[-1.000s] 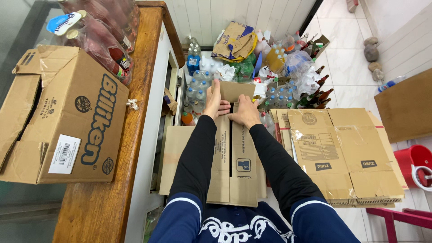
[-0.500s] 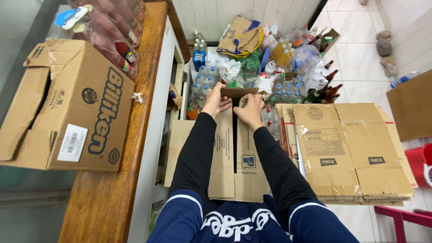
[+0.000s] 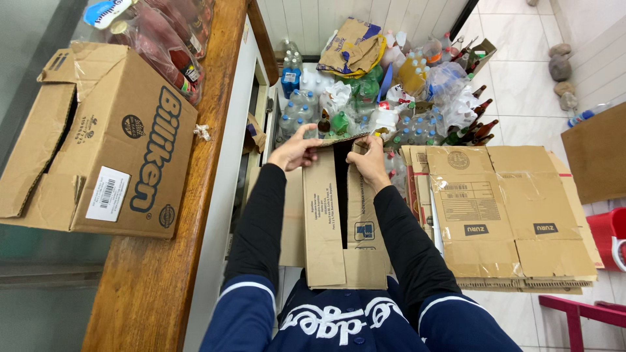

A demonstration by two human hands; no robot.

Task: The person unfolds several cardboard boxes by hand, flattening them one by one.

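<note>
Left hand [image 3: 295, 148] grips the far left corner of a long brown corrugated cardboard box [image 3: 342, 221], fingers curled over the edge. Right hand [image 3: 372, 161] clamps the far right flap of the same box, thumb on top. The box lies lengthwise from the person's lap outward, its top seam split open into a dark gap between the two flaps.

Risk, as a judgement: the flaps are held only at their far ends, so the panels could buckle or tear along the creases if pulled unevenly; the near end rests loosely against the body and might slide off.

Right of the box: a stack of flattened brown cartons [image 3: 508, 215], just beside it. Beyond the box: a heap of clear plastic bottles, dark glass bottles and crumpled bags [image 3: 391, 85] against a white panelled wall. Left of the box: a white cabinet side, then a wooden counter [image 3: 176, 261] carrying a large opened printed carton [image 3: 98, 143] and a bag of red packets [image 3: 163, 39]. Floor is pale tile [image 3: 521, 72]; a red bucket [image 3: 610, 238] sits far right of the box.
</note>
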